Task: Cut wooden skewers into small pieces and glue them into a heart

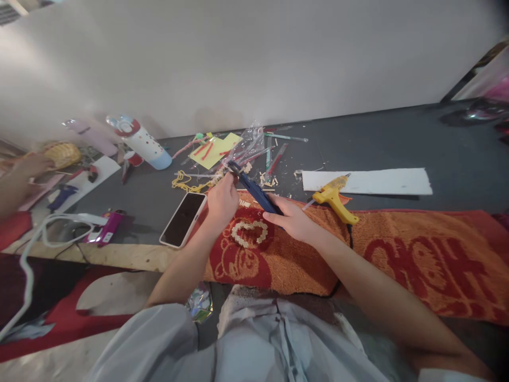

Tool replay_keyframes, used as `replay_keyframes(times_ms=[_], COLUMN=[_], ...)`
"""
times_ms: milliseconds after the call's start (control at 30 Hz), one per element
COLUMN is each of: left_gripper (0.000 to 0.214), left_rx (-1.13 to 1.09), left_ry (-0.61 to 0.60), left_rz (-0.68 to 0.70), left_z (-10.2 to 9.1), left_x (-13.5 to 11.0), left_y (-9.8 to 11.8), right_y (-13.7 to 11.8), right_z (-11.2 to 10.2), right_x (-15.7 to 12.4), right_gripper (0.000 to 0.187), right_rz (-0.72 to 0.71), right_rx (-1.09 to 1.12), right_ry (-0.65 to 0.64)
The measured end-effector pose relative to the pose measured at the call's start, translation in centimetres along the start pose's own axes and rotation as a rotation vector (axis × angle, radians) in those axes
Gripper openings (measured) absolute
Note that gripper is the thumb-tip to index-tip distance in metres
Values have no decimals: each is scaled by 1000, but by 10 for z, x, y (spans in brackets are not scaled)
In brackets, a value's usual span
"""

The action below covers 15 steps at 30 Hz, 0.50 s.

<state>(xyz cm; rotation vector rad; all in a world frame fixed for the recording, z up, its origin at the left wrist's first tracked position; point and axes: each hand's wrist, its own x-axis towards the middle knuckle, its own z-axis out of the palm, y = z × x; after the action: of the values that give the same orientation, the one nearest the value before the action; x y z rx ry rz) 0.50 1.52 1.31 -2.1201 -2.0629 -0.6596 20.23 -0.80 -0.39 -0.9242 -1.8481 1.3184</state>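
My right hand (pixel 292 217) is wrapped round the near end of a long dark-blue hand tool (pixel 256 192) with a dark tip; its exact kind is unclear. Beside that tip, my left hand (pixel 223 199) is closed, fingers pressed together. Whatever it pinches is hidden or too small to name. Below both hands, a heart-shaped ring of small cream pieces (pixel 249 234) lies on an orange and red towel (pixel 296 260). Small pale stick bits (pixel 267 180) are scattered just beyond the tool.
A yellow glue gun (pixel 334 199) rests across a white board (pixel 392 182) on the right. To the left are a phone (pixel 183 220), yellow yarn (pixel 186 183) and a bottle (pixel 145 146). Yellow paper (pixel 217 150) lies behind. Another person's hand (pixel 32 167) is at far left.
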Motion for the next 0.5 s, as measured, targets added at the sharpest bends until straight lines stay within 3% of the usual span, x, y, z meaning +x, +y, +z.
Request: replay_keyframes(times_ms=[500], left_gripper=[24], left_rx=[82], left_ry=[-96], left_rz=[117], left_z=[-3], left_x=[10], left_y=[-14], right_y=[5], right_z=[-10], right_x=[-1], right_gripper=[52], right_rz=[72], right_rx=[86], right_ry=[-79])
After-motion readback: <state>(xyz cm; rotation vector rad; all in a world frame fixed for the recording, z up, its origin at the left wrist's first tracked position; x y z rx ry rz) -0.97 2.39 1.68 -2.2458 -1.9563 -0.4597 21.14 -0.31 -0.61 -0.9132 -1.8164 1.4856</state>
